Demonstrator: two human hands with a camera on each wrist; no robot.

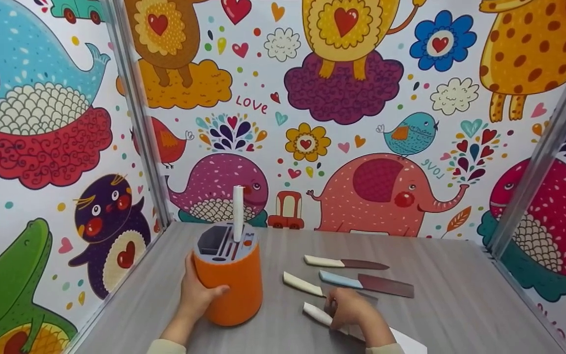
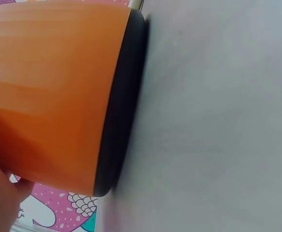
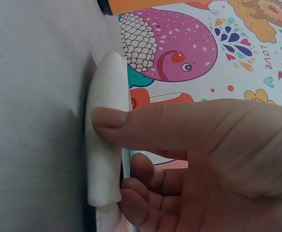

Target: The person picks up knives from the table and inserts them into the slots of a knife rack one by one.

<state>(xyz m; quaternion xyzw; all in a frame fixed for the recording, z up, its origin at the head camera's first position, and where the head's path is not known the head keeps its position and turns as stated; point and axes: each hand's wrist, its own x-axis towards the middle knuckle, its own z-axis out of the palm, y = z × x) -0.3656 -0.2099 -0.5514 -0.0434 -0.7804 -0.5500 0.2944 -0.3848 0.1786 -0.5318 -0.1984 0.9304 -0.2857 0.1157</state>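
Gripping left hand, head view: the left hand (image 1: 199, 290) curves round the left side of an orange knife holder (image 1: 236, 292), thumb across its front; the other fingers are largely hidden behind it.
Orange holder, head view: it stands upright on a grey table (image 1: 278, 329), left of the knives, its grey slotted top (image 1: 209, 256) facing up, with one white handle (image 1: 238, 211) rising from a slot.
Right hand, head view: the right hand (image 1: 354, 309), fingers bent, is over the nearest knife (image 1: 316, 313), whose white handle points left.
Other knives, head view: a cream-handled knife (image 1: 301, 283) lies just beyond that hand, then a blue-handled cleaver (image 1: 342, 279), and farthest a knife with a dark blade (image 1: 364, 264).
Walls, head view: panels (image 1: 273, 132) printed with colourful cartoon animals surround the table.
Holder's base, left wrist view: a black base (image 2: 121, 106) meets the tabletop; only part of the left hand shows at lower left, against the orange side.
White handle, right wrist view: the thumb (image 3: 145, 123) presses on the handle, and curled fingertips meet its other edge, the gap closed to a pinch.
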